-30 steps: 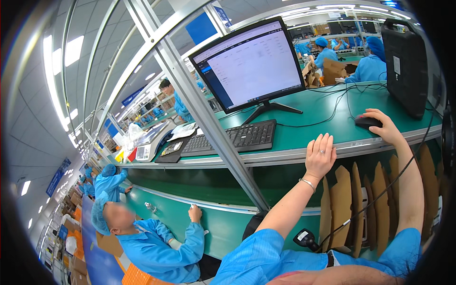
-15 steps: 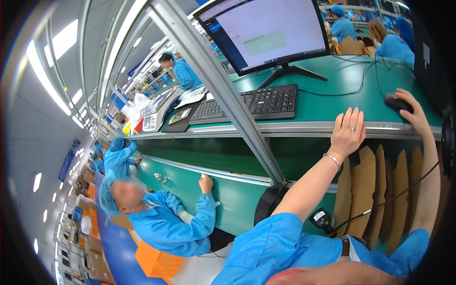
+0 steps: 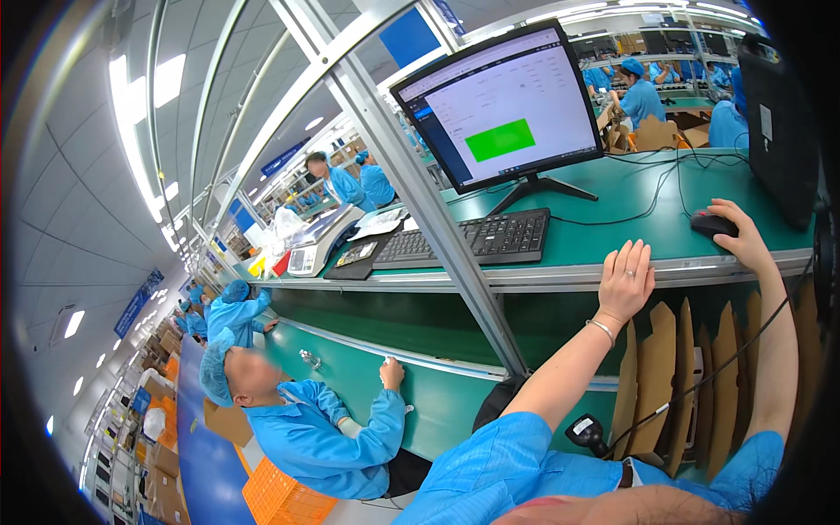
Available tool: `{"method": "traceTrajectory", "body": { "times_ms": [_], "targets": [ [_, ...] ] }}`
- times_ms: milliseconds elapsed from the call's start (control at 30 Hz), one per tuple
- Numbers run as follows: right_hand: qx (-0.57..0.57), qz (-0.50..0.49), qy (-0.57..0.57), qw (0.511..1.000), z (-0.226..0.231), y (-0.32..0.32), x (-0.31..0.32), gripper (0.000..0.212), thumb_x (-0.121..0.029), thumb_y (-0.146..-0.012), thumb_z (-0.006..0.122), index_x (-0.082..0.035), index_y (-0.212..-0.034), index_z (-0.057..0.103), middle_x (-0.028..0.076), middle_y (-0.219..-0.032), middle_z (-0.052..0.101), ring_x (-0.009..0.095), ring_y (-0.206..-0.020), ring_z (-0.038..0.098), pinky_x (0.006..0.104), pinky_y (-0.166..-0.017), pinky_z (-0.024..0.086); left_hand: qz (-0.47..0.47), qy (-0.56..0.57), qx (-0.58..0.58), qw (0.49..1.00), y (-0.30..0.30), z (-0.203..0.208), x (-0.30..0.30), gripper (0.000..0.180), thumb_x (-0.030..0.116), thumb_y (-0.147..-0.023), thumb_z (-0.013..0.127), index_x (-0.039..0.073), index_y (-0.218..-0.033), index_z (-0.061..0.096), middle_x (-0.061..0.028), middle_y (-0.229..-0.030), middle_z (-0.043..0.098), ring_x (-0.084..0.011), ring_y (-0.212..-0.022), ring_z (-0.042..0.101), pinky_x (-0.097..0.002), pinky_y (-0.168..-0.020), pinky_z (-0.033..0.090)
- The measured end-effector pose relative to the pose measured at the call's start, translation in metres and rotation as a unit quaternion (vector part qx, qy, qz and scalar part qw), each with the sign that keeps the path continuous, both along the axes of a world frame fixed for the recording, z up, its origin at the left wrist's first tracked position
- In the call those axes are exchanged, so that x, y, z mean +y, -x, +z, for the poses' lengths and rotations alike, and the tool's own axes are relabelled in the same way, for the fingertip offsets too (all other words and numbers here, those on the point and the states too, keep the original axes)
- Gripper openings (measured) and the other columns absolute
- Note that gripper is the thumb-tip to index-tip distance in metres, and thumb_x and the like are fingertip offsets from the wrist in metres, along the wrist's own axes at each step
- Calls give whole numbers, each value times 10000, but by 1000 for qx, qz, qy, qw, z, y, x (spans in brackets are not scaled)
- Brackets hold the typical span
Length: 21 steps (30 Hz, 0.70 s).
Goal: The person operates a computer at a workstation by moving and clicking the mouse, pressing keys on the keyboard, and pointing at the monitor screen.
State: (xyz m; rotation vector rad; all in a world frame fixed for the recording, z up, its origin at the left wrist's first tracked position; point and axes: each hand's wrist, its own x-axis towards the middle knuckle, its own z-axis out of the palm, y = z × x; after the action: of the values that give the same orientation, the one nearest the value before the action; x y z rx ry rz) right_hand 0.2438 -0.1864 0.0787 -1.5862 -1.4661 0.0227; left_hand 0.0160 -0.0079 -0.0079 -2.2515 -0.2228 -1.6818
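My left hand [image 3: 625, 282] lies flat on the front edge of the green upper shelf [image 3: 604, 213], its fingers stretched out and holding nothing. Further right, my right hand [image 3: 745, 238] rests over a black computer mouse [image 3: 709, 224], fingers curved round it. Beyond the hands stands a monitor [image 3: 560, 83] showing a pale window with a bright green block. A black keyboard [image 3: 506, 238] lies on the shelf left of my left hand, partly behind a metal post [image 3: 418, 184].
Cardboard pieces [image 3: 658, 376] stand upright under the shelf, with a cabled barcode scanner [image 3: 584, 430] beside them. A co-worker in blue [image 3: 324, 437] sits at the lower bench [image 3: 446, 389]. An orange crate [image 3: 280, 492] stands behind. A weighing scale [image 3: 308, 255] sits further left.
The view has tilted, so the monitor and shelf sit lower in the picture. The block on the screen has turned from pale to bright green. Both hands keep their places.
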Motion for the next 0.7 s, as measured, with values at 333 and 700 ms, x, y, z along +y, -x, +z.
{"method": "traceTrajectory", "body": {
  "times_ms": [333,700],
  "targets": [
    [-2,-10,10,1000,-1,1,5,503,-31,-727,635,-10,-1227,589,154,-1378,506,296,-1243,511,338,-1077,381,7,-7,0,1000,1,1,5,411,185,-852,628,30,-1231,594,-111,-1262,602,-275,-1176,564,-439,-994,408],
    [-27,-15,1,1000,1,5,2,474,-44,-745,646,-21,-1217,611,156,-1348,531,290,-1238,523,353,-1065,388,19,4,18,1000,1,1,3,393,212,-858,616,60,-1220,604,-93,-1252,606,-264,-1155,569,-439,-988,400]
  ]
}}
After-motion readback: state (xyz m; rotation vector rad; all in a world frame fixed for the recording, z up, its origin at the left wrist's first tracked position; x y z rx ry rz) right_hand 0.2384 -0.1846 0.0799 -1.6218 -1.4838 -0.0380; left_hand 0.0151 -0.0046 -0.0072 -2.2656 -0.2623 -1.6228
